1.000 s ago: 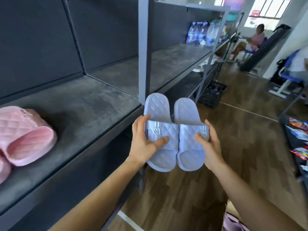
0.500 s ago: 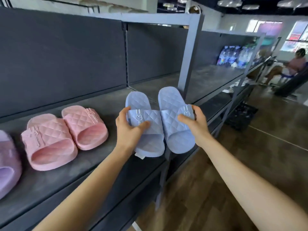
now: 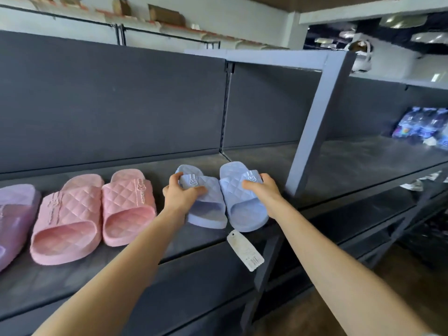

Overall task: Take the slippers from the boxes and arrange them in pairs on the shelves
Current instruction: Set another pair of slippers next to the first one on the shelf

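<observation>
Two light blue quilted slippers lie side by side on the dark shelf (image 3: 194, 241), heels toward me. My left hand (image 3: 180, 194) grips the strap of the left blue slipper (image 3: 206, 209). My right hand (image 3: 260, 190) grips the strap of the right blue slipper (image 3: 244, 209). A white paper tag (image 3: 245, 250) hangs from the pair over the shelf's front edge. To the left stands a pink quilted pair (image 3: 97, 209), and beyond it part of a purple slipper (image 3: 14, 214) at the frame's edge.
A grey upright post (image 3: 315, 127) rises just right of the blue pair. The shelf continues past it, with blue packaged bottles (image 3: 421, 124) at the far right. Lower shelves (image 3: 378, 214) run beneath. Cardboard boxes (image 3: 164, 15) sit on a high ledge behind.
Both hands carried the blue pair from the aisle up and over the shelf, then set it down right of the pink pair. My view swung left toward the shelf.
</observation>
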